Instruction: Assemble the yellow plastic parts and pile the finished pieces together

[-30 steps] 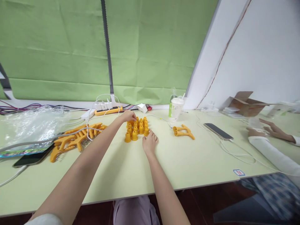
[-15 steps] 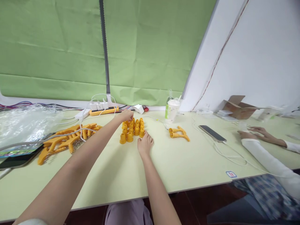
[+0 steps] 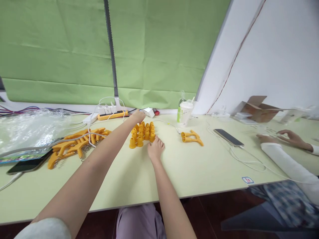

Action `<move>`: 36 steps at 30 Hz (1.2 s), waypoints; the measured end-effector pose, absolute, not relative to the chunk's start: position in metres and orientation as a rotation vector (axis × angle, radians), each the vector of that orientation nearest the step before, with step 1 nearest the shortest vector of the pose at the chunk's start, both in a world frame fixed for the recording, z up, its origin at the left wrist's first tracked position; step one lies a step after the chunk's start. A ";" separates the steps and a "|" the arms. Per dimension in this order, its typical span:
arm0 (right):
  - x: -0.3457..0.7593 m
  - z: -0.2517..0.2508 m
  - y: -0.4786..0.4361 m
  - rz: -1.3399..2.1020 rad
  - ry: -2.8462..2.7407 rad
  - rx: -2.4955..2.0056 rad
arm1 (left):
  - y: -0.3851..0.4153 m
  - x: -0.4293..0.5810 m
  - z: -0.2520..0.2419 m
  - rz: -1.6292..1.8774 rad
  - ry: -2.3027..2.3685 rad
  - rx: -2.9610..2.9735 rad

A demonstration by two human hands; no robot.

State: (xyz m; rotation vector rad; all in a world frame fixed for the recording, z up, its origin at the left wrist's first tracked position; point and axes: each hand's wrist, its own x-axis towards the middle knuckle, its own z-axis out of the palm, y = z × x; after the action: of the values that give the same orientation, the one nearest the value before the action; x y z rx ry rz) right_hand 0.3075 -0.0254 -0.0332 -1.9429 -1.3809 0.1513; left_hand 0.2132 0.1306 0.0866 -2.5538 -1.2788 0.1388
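Note:
A cluster of several small orange cone-shaped pieces [image 3: 142, 132] stands upright on the pale green table [image 3: 139, 179]. My left hand [image 3: 138, 116] reaches to the far side of the cluster, fingers curled over the back pieces; what they grip is hidden. My right hand [image 3: 155, 149] rests on the table at the cluster's near right corner, fingertips touching the nearest cone. An orange assembled piece [image 3: 191, 137] lies to the right.
A heap of orange parts [image 3: 77, 144] with a white cable lies at the left, beside a plastic bag [image 3: 30, 131] and a phone [image 3: 27, 165]. A power strip [image 3: 112, 114], a drink cup [image 3: 185, 113] and another phone [image 3: 228, 137] are further back. Another person's hands [image 3: 286, 137] work at the right.
My left hand has moved slightly farther back, past the cluster's far edge. My right hand stays at the near right corner. The view has shifted a little.

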 end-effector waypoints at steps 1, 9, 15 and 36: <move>0.308 -0.033 -0.025 0.149 -1.379 -1.944 | 0.129 0.216 0.086 0.168 -1.271 -2.513; 0.307 -0.034 -0.026 0.137 -1.367 -1.938 | 0.117 0.233 0.081 0.160 -1.256 -2.402; 0.306 -0.032 -0.026 0.133 -1.363 -1.945 | 0.123 0.211 0.085 0.297 -1.372 -2.464; 0.307 -0.031 -0.024 0.216 -1.318 -1.922 | 0.127 0.217 0.089 0.364 -1.617 -2.574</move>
State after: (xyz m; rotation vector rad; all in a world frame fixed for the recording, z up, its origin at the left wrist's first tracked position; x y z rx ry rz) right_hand 0.3067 -0.0244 -0.0314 -1.9215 -1.3180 0.2160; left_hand 0.2170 0.1265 0.0894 -2.5740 -1.6166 0.3641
